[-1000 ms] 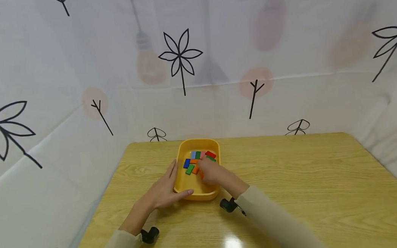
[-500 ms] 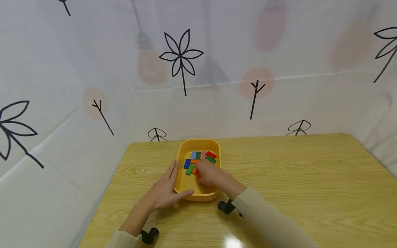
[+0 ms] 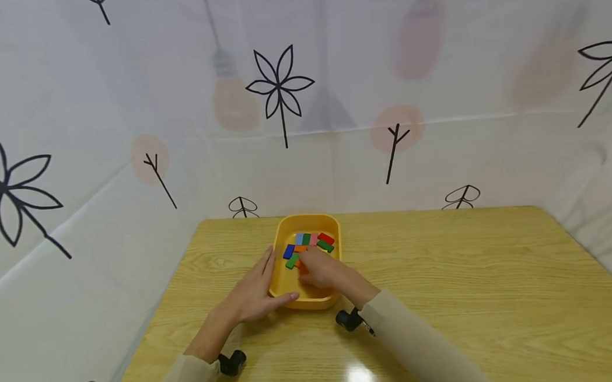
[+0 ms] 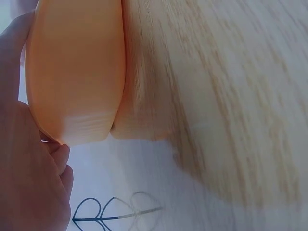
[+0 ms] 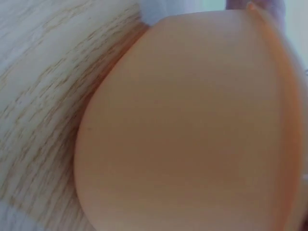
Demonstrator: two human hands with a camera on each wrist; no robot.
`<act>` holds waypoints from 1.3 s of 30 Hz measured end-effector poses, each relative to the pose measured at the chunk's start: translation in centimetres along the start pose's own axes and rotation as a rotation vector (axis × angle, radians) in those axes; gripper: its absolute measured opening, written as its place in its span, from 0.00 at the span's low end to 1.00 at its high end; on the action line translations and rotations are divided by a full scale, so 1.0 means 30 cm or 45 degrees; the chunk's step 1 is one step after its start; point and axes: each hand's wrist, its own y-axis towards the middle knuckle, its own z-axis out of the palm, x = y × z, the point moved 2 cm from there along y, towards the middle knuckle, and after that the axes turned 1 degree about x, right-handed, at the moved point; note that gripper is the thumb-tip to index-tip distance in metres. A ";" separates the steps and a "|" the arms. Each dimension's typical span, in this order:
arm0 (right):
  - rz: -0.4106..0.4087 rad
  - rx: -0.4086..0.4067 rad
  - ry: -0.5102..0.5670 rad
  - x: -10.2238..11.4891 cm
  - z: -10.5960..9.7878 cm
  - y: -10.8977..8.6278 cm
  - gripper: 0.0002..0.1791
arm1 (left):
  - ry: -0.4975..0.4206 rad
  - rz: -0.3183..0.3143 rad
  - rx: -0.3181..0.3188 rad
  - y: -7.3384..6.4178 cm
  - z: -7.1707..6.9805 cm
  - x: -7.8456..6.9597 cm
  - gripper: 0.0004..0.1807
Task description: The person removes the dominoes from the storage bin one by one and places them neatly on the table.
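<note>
A yellow plastic tray lies on the wooden table with several small flat tiles in its far half. Among them are a red tile, a pink tile, a dark blue tile and a green tile. My left hand rests along the tray's left wall, fingers straight outside it, thumb over the near rim. Inside the tray, my right hand has bent fingers and pinches an orange tile, mostly hidden under them. Both wrist views mainly show the tray's outer wall.
The wooden table stretches out on both sides of the tray. Behind it and to the left hangs a white patterned cloth. Small black cameras sit at the wrists, such as the left wrist camera.
My right hand has shifted slightly left inside the tray, the orange tile moving with it, and the green tile at the right shows more fully. My left hand and the tray keep their places.
</note>
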 end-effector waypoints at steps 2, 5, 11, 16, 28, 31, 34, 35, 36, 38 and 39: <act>-0.035 -0.026 0.006 0.005 -0.012 -0.005 0.13 | 0.001 -0.002 -0.003 0.000 -0.002 0.000 0.65; -0.084 -0.070 0.066 0.011 -0.032 -0.016 0.15 | 0.003 -0.014 0.003 0.001 -0.003 0.000 0.65; -0.210 -0.156 0.196 0.006 -0.061 -0.050 0.17 | -0.014 -0.023 0.005 -0.001 -0.001 -0.002 0.63; -0.278 -0.224 0.275 -0.008 -0.091 -0.084 0.20 | -0.031 -0.028 -0.006 -0.003 -0.001 -0.004 0.63; -0.285 -0.282 0.322 -0.085 -0.161 -0.141 0.21 | -0.053 -0.064 -0.015 -0.001 0.005 -0.007 0.65; -0.268 -0.308 0.328 -0.111 -0.180 -0.160 0.22 | -0.054 -0.072 -0.018 0.002 0.007 -0.009 0.64; -0.257 -0.343 0.308 -0.143 -0.194 -0.178 0.21 | -0.054 -0.079 -0.009 0.003 0.008 -0.010 0.65; -0.253 -0.354 0.302 -0.154 -0.198 -0.182 0.21 | -0.059 -0.079 -0.007 0.003 0.008 -0.010 0.65; -0.251 -0.362 0.298 -0.165 -0.201 -0.187 0.21 | -0.057 -0.081 -0.002 0.002 0.008 -0.009 0.65; -0.251 -0.380 0.282 -0.185 -0.207 -0.194 0.20 | -0.061 -0.082 -0.001 0.000 0.007 -0.008 0.66; -0.253 -0.385 0.280 -0.193 -0.210 -0.195 0.20 | -0.059 -0.083 -0.001 -0.001 0.007 -0.006 0.66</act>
